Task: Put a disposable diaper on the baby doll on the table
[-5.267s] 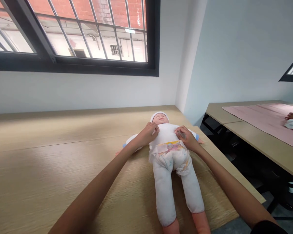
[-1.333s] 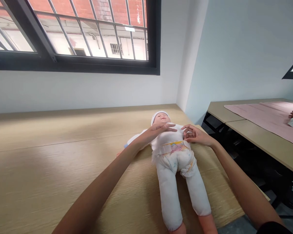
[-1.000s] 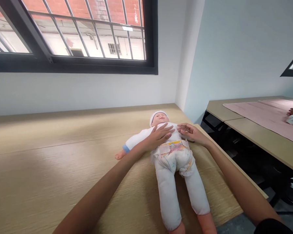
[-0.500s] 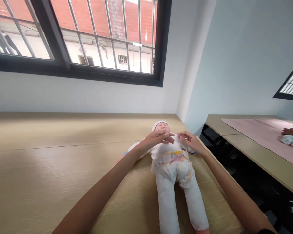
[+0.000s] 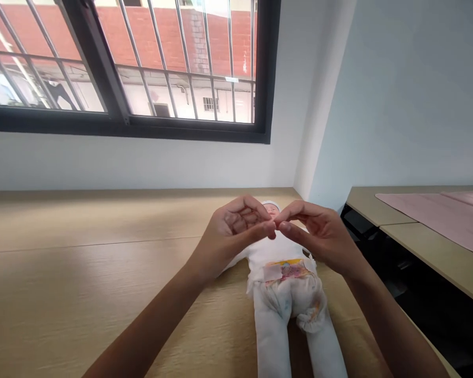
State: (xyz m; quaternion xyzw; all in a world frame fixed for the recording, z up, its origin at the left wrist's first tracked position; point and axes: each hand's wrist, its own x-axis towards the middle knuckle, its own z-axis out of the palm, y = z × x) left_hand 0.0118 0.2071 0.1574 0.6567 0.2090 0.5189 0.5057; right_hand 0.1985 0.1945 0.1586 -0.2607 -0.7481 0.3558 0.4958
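Observation:
A baby doll [image 5: 271, 249] in a white cap and white top lies on its back on the wooden table, legs toward me. Round its hips is a diaper [image 5: 294, 271] with a colourful front band. Above the doll's chest, my left hand [image 5: 230, 233] is closed in a pinch, thumb and fingertips together. My right hand [image 5: 323, 233] pinches likewise, its fingertips meeting those of the left. Whatever may be between the fingertips is too small or hidden to make out. The hands cover part of the doll's face and its upper chest.
The wooden table [image 5: 82, 294] runs to the wall beneath a barred window [image 5: 181, 63]. Across a dark gap at the right stands another table [image 5: 429, 247] with a pink cloth [image 5: 453, 215] on it.
Both hands have risen toward me from above the doll's chest and come together. Their loosely spread fingers are now pinched. The view has turned slightly left.

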